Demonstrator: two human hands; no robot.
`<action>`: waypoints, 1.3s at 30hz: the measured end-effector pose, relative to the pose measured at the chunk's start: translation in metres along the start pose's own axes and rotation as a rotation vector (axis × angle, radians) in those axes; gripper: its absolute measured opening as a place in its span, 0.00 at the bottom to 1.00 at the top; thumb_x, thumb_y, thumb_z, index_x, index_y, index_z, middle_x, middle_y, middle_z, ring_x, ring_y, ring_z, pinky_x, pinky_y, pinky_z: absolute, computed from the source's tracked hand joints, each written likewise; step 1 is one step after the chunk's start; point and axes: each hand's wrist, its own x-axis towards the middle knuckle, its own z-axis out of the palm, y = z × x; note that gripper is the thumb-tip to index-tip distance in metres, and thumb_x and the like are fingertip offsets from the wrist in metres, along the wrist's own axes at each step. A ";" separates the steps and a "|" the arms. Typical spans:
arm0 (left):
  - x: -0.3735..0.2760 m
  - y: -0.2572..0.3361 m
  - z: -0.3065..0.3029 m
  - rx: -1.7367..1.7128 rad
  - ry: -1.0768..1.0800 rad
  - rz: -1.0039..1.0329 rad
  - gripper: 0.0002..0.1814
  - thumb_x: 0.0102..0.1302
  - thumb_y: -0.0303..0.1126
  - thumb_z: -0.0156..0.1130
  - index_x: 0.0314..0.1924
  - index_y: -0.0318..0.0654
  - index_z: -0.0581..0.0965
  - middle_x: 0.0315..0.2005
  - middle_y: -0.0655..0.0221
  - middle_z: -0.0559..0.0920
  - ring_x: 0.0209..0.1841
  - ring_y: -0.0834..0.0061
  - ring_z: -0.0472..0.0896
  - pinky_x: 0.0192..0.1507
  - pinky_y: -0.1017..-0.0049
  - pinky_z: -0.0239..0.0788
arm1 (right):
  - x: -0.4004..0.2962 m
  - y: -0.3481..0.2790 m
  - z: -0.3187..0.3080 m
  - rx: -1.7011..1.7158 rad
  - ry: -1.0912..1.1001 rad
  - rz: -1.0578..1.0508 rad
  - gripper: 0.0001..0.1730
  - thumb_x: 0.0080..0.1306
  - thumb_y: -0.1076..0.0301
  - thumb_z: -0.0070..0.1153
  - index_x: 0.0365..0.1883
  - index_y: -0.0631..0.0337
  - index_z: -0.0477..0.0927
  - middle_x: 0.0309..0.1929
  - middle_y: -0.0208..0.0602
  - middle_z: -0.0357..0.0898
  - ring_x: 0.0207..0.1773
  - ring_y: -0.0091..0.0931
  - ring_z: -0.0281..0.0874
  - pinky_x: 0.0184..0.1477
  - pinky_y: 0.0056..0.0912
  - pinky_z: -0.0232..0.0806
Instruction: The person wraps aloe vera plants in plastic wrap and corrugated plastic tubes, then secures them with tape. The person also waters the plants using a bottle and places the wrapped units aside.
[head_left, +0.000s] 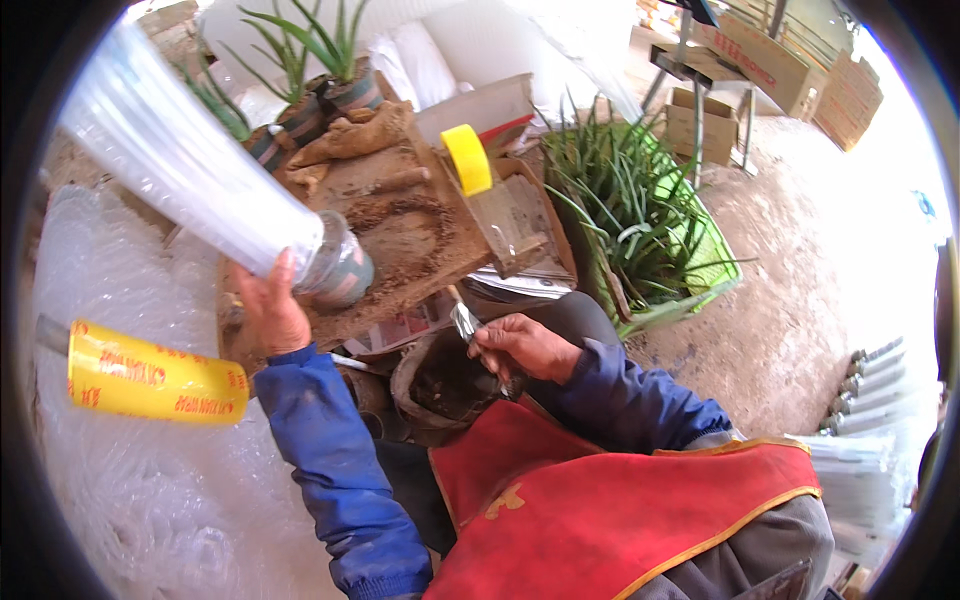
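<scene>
My left hand is at the lower end of a long bundle of clear plastic sleeves, with its thumb lying over the plastic. Right beside that end, a plastic-covered pot stands on a soil-strewn wooden board. In the fingers of my right hand is a small shiny silvery piece; what it is cannot be made out. A thin wooden stick shows just beyond it. Below this hand is a dark, soil-stained bucket.
Potted aloe plants stand behind the board. A green crate holds aloe plants on the right. Yellow tape hangs over a cardboard box. A yellow wrap roll and heaped clear plastic are at left.
</scene>
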 end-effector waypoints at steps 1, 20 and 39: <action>-0.002 0.006 0.013 0.001 -0.016 0.007 0.37 0.61 0.33 0.67 0.67 0.30 0.63 0.58 0.56 0.74 0.59 0.66 0.73 0.65 0.66 0.60 | -0.003 -0.014 0.005 -0.085 -0.008 -0.021 0.19 0.75 0.55 0.52 0.38 0.64 0.82 0.22 0.28 0.77 0.21 0.18 0.74 0.25 0.21 0.70; 0.026 0.001 0.104 0.714 -0.038 0.323 0.33 0.55 0.37 0.69 0.61 0.35 0.71 0.47 0.54 0.78 0.52 0.49 0.76 0.53 0.59 0.70 | 0.086 -0.233 0.123 -1.494 0.562 -0.784 0.18 0.68 0.54 0.52 0.51 0.47 0.85 0.31 0.46 0.83 0.38 0.44 0.82 0.42 0.47 0.73; 0.012 0.016 0.115 0.561 0.115 0.222 0.59 0.51 0.39 0.76 0.75 0.36 0.47 0.52 0.43 0.78 0.52 0.43 0.78 0.49 0.55 0.71 | 0.098 -0.239 0.138 -1.601 0.698 -0.576 0.31 0.64 0.52 0.58 0.66 0.46 0.73 0.45 0.44 0.85 0.51 0.41 0.82 0.51 0.48 0.72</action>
